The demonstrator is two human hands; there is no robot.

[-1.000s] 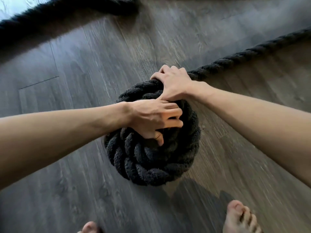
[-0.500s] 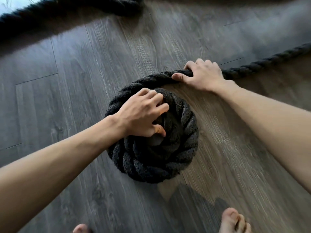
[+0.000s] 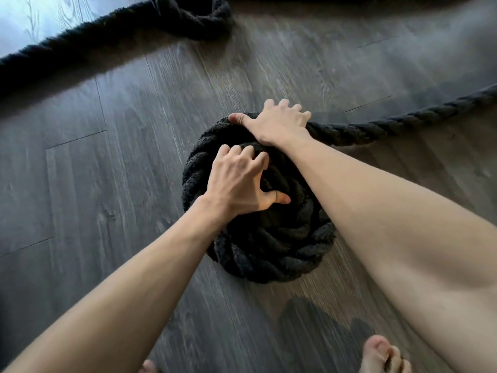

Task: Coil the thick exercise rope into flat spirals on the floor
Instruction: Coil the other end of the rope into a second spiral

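Bottom edge of frame: toes of a bare right foot at lower right and the tip of a left foot left of centre, both on the dark wood-plank floor.

Centre of frame: the thick black rope lies on the floor, wound into a flat round coil of several turns.

Left hand: planted on the coil's upper left part, fingers bent and spread, tips dug into the inner turns, thumb pointing at the centre.

Right hand: laid over the outermost turn at the coil's top, thumb stretched left along it, fingers wrapped over its far side.

From under that hand a loose length runs to the right edge.

Upper left: a second stretch of rope, blurred, leads to a bunched heap at top centre.
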